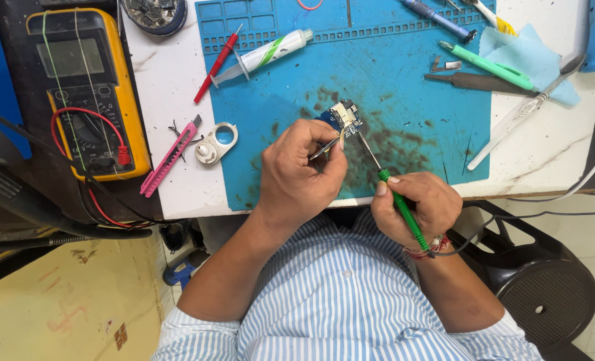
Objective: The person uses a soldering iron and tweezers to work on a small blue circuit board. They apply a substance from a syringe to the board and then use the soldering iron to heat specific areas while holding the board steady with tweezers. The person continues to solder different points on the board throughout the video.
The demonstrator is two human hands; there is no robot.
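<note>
Two hands (302, 175), one circuit board (343, 117)

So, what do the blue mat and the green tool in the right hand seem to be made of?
The blue mat looks like soft rubber or silicone: matte, with moulded compartments along its far edge and dark stains. The green tool in the right hand seems to have a glossy plastic handle and a thin, grey metal shaft, whose tip reaches the small circuit board.
</note>
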